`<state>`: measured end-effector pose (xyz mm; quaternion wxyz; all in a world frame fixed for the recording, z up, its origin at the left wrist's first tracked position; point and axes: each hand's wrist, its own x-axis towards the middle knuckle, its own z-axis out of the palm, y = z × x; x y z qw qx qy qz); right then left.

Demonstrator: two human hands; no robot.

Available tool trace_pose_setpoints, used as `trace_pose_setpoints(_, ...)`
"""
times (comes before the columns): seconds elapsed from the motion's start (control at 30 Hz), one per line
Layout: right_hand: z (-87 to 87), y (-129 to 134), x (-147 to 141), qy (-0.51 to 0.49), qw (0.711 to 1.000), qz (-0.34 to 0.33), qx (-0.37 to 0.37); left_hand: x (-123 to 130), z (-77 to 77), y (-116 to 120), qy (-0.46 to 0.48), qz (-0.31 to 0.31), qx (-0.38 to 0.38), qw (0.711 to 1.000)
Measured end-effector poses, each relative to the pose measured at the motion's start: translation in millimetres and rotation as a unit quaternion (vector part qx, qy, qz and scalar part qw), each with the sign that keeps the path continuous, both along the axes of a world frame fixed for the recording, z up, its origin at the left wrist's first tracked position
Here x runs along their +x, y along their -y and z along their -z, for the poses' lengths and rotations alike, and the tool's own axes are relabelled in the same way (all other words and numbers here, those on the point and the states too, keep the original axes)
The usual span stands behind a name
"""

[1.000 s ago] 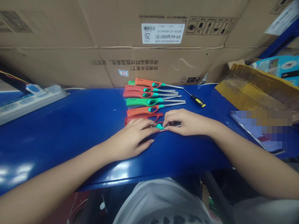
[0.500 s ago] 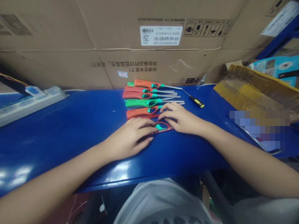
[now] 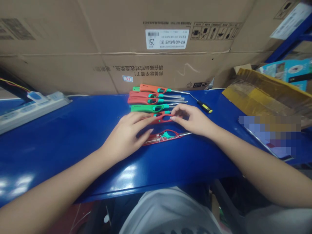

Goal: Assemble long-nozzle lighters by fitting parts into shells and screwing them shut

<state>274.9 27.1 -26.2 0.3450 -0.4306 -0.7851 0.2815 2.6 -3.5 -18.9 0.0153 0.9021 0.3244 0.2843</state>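
A red half shell [image 3: 166, 118] with an oval opening is held between my two hands, just in front of the row of lighters. My left hand [image 3: 133, 135] grips its left part, which the fingers mostly hide. The fingertips of my right hand [image 3: 188, 118] pinch its right side. Below it, an opened red lighter body [image 3: 156, 139] lies on the blue table, showing a teal trigger [image 3: 170, 134], thin wires and a metal tube. Behind are several lighters, among them a green one [image 3: 143, 108] and an orange one [image 3: 151, 88].
A black and yellow screwdriver [image 3: 205, 106] lies right of the lighters. A white power strip [image 3: 36, 107] is at the left. Cardboard [image 3: 122, 39] stands behind the table [image 3: 73, 136]. A taped box [image 3: 270, 94] and a partly blurred flat object [image 3: 273, 136] are at the right.
The red half shell is now lifted off the lighter body and moved away from me, with both hands following. The inside of the lighter body now shows.
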Motion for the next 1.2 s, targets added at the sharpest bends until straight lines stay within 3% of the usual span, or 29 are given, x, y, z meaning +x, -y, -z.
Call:
trace_pose_setpoints(0.17,-8.5,2,-3,-0.151,0.963,-0.01,-0.222,-2,0.4,-2,-0.004,0.015,0.042,0.999)
trace_pose_setpoints(0.37,-12.9,4,0,-0.162,0.945,-0.067,-0.277,-2,-1.6,-1,0.003,0.025,0.033,0.999)
trace_pose_setpoints(0.5,-16.4,5,4,-0.099,0.938,-0.11,-0.312,-2,-4.5,0,-0.018,0.057,-0.013,0.998)
trace_pose_setpoints(0.7,-22.6,11,4,0.042,0.976,-0.144,-0.16,-3,-7.2,4,-0.012,0.061,-0.067,0.996)
trace_pose_setpoints(0.9,-17.4,13,4,0.121,0.976,-0.181,-0.033,-2,-8.3,5,-0.057,0.059,-0.134,0.988)
trace_pose_setpoints(1.2,-7.3,12,-1,0.116,0.974,-0.196,0.009,-3,-7.9,5,-0.099,0.038,-0.164,0.981)
